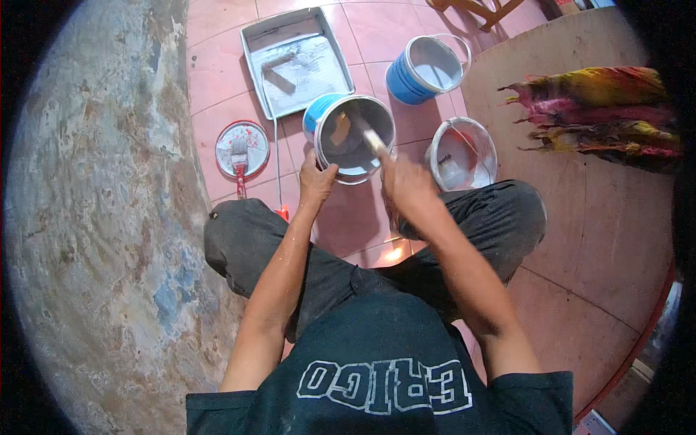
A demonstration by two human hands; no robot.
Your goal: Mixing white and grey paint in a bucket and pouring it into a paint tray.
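Note:
My left hand (317, 180) grips the near left rim of a blue and white paint bucket (314, 117), tilted so its mouth faces me. Inside, the grey wall carries a tan patch and pale paint lies along the lower edge. My right hand (407, 187) is closed round a pale stick-like tool (373, 141) that reaches into the bucket's mouth. Motion smears its far end, so its exact kind does not show. Left of the bucket, a paintbrush (239, 161) with a red handle rests across a round, paint-spotted lid (258, 135).
Beyond the bucket is a grey paint tray (267, 104) with a roller whose thin rod runs toward me. A second blue bucket (407, 85) and a white tub (436, 161) stand to the right. Frayed colourful cloth (594, 109) lies on a wooden board (573, 203). A stained slab (109, 217) borders the left.

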